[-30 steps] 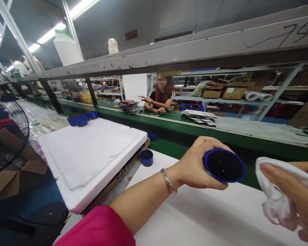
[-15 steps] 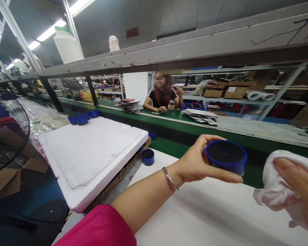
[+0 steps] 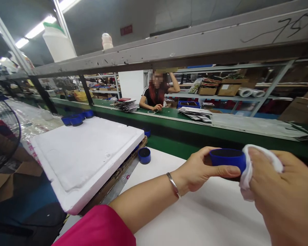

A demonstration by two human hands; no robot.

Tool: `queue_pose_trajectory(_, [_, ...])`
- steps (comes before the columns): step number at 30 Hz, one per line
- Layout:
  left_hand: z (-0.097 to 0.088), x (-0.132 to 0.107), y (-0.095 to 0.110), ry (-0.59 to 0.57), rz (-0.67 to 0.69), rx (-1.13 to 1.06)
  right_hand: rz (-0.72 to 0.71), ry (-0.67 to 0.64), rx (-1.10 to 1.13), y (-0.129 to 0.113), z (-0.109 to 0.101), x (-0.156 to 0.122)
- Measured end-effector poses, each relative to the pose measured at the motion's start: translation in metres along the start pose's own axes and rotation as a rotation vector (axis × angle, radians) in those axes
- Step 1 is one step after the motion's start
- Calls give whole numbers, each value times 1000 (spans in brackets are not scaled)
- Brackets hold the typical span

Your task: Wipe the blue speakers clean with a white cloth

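My left hand (image 3: 199,169) grips a round blue cap with a black inside (image 3: 227,159), held upright above the white table (image 3: 195,218). My right hand (image 3: 284,194) is closed on a crumpled white cloth (image 3: 248,171) and presses it against the cap's right side. A silver bracelet (image 3: 173,184) sits on my left wrist, and a pink sleeve (image 3: 100,229) covers the forearm.
A white foam board (image 3: 84,153) lies to the left with blue caps (image 3: 75,120) at its far corner; another blue cap (image 3: 144,155) stands on the table beside it. Beyond runs a green conveyor (image 3: 195,128), where a person (image 3: 156,95) sits by stacked sheets (image 3: 195,114). A fan (image 3: 2,136) is at far left.
The cap has turned from facing me to upright and moved lower. My right hand with the cloth has come in from the right and now touches the cap.
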State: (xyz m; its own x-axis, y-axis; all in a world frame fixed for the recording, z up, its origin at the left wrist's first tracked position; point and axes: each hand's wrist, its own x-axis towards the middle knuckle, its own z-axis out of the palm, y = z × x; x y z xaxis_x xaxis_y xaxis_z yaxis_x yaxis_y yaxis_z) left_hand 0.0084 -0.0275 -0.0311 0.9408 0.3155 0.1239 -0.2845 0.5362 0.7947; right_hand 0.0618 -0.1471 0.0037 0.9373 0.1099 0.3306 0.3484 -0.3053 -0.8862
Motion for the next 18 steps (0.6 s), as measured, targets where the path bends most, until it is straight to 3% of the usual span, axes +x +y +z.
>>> queue_pose_trajectory(2, [0, 0, 0, 30, -4, -9, 101, -108, 55, -4, -2, 5])
queue_pose_trajectory(6, [-1, -1, 6, 46, -68, -101, 98, -196, 36, -6, -3, 9])
queue_pose_trajectory(9, [-1, 0, 9, 14, -112, -128, 155, -155, 46, -2, -1, 15])
queue_pose_trajectory(12, [2, 1, 9, 66, -101, -169, 156, -38, 110, 7, 2, 21])
queue_pose_trajectory(15, [8, 1, 6, 154, -65, -186, -126, 62, 74, 18, 15, 15])
queue_pose_trajectory(18, [15, -3, 5, 207, -26, -160, -588, 241, -71, 24, 35, -7])
